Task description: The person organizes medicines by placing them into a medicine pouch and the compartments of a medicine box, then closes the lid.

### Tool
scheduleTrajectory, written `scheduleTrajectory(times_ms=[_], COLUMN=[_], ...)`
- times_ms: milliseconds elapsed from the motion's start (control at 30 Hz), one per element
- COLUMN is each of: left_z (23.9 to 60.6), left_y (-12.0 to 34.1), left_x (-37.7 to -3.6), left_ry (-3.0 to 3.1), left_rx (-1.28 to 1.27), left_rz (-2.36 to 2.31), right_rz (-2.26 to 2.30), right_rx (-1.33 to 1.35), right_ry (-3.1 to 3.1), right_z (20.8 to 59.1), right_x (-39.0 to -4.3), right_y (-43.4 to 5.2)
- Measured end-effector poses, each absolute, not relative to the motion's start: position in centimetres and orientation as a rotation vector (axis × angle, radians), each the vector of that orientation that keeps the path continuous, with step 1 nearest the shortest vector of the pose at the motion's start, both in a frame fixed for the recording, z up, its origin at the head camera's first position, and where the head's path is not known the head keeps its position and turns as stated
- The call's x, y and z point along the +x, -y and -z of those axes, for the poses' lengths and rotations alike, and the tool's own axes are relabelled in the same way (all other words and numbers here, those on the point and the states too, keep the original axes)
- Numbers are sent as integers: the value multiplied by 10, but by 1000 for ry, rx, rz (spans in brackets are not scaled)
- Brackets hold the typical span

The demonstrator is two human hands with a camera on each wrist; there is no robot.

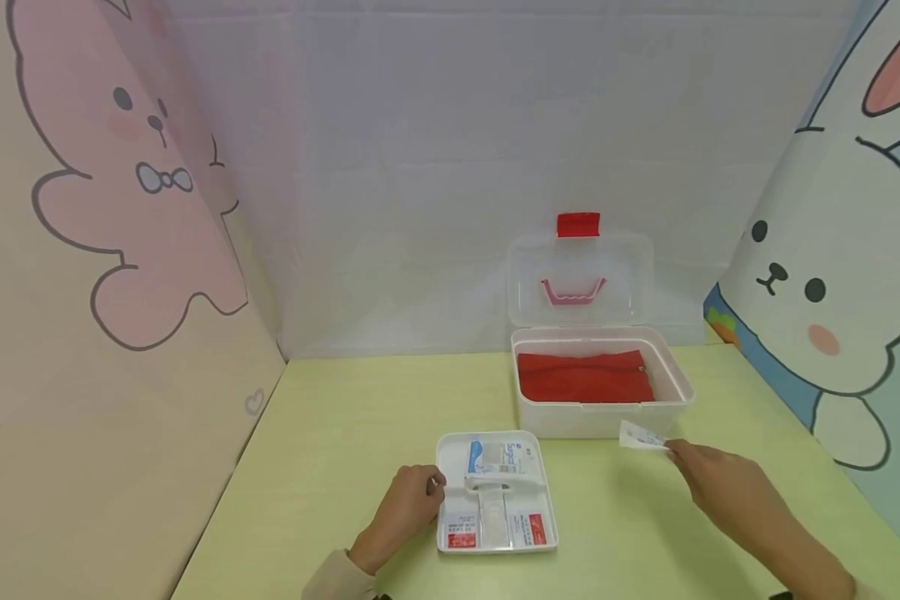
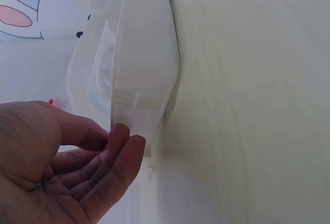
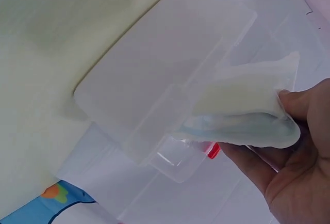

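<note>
My left hand (image 1: 417, 500) pinches the left rim of a white tray (image 1: 457, 502); the left wrist view shows thumb and fingers at the edge of its outer wall (image 2: 147, 43). Inside the tray lie a blue-and-white packet (image 1: 502, 457) marked "Surgical", a white folded-looking item (image 1: 487, 482) across the middle, and a clear plastic piece (image 1: 493, 518). Two small red-and-white packets (image 1: 461, 533) sit in its front corners. Off to the right, my right hand (image 1: 731, 492) holds a thin white packet (image 1: 641, 436) in the air by one end, its side translucent in the right wrist view.
Behind the tray stands a white plastic box (image 1: 592, 421) with a red pouch (image 1: 585, 379) inside. Its clear lid (image 1: 525, 283) is raised, with a red latch (image 1: 578, 225) on top. Everything rests on a pale yellow table (image 1: 345, 433), with cartoon-printed panels at both sides.
</note>
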State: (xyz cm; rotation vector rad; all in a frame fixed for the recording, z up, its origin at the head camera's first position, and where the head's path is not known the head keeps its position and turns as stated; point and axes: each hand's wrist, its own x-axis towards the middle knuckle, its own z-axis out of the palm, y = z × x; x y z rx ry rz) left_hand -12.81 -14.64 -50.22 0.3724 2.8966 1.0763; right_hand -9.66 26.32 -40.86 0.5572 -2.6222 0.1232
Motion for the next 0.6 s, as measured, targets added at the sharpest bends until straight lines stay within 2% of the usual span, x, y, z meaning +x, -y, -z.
scheduleTrajectory(times_ms=[600], left_z=[504], left_y=[147], left_x=[-130], left_ry=[-2883], left_rx=[366], left_rz=[-1086], right_rz=[-302], right_rx=[839], right_ry=[2438], right_z=[395], right_x=[-112], right_y=[-206])
